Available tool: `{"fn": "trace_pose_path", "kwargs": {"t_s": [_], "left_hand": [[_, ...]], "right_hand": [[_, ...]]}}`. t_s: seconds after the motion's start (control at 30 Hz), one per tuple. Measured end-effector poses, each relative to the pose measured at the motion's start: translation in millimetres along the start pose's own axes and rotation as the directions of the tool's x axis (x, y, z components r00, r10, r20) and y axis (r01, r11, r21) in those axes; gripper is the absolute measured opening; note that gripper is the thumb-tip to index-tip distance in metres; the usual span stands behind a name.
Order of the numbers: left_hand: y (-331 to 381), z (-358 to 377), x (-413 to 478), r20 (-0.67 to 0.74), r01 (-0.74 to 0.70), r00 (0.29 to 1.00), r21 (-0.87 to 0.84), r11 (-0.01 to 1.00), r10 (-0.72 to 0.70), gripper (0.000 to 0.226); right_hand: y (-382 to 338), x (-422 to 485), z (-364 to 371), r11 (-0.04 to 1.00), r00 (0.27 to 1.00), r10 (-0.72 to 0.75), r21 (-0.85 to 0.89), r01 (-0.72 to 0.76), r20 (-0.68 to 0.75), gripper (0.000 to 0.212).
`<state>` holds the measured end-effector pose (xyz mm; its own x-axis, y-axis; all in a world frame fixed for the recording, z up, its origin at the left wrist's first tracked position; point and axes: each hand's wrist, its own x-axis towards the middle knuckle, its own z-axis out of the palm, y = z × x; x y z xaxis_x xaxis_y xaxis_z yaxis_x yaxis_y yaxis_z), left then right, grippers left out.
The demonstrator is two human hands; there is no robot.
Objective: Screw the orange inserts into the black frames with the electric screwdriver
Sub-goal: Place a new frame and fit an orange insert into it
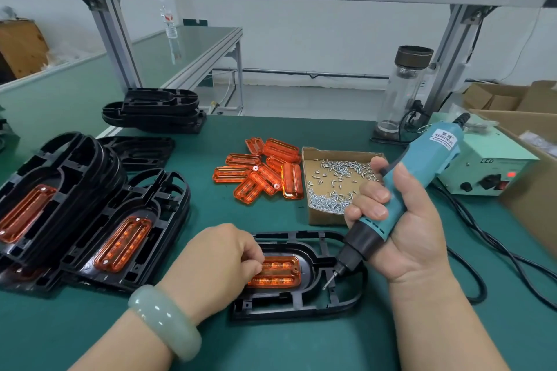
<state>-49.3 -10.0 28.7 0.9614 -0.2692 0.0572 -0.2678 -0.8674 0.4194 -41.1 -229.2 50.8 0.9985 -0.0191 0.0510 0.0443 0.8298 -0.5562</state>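
Note:
A black frame (346,298) lies on the green mat in front of me with an orange insert (281,272) seated in its oval recess. My left hand (217,259) rests on the insert's left end with curled fingers pressing it down. My right hand (401,229) grips the teal electric screwdriver (422,172); its bit points down-left and hovers just right of the insert, over the frame. Several loose orange inserts (262,172) lie in a pile behind. A cardboard tray of small silver screws (334,181) sits beside them.
Frames with orange inserts fitted (120,229) are stacked at the left. Bare black frames (156,111) are piled at the back left. A green power supply box (485,169) with cables, a glass bottle (401,93) and cardboard boxes (530,159) stand at the right.

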Motion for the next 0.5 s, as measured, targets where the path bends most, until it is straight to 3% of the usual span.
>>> {"fn": "trace_pose_path", "kwargs": {"t_s": [0.07, 0.17, 0.5], "left_hand": [[5.4, 3.0, -0.9, -0.049, -0.077, 0.996, 0.004, 0.997, 0.077, 0.008], [13.8, 12.8, 0.5, 0.001, -0.194, 0.981, 0.056, 0.979, 0.194, 0.018], [12.5, 14.2, 8.4, 0.102, -0.254, 0.964, 0.098, 0.962, 0.245, 0.021]], "right_hand": [[-0.9, -0.1, 0.2, 1.0, 1.0, -0.001, 0.003, 0.001, 0.002, 0.017], [-2.3, -0.4, -0.2, 1.0, 1.0, -0.004, 0.007, 0.004, -0.002, 0.018], [-0.3, -0.2, -1.5, 1.0, 1.0, -0.001, 0.006, 0.001, -0.005, 0.018]]}}
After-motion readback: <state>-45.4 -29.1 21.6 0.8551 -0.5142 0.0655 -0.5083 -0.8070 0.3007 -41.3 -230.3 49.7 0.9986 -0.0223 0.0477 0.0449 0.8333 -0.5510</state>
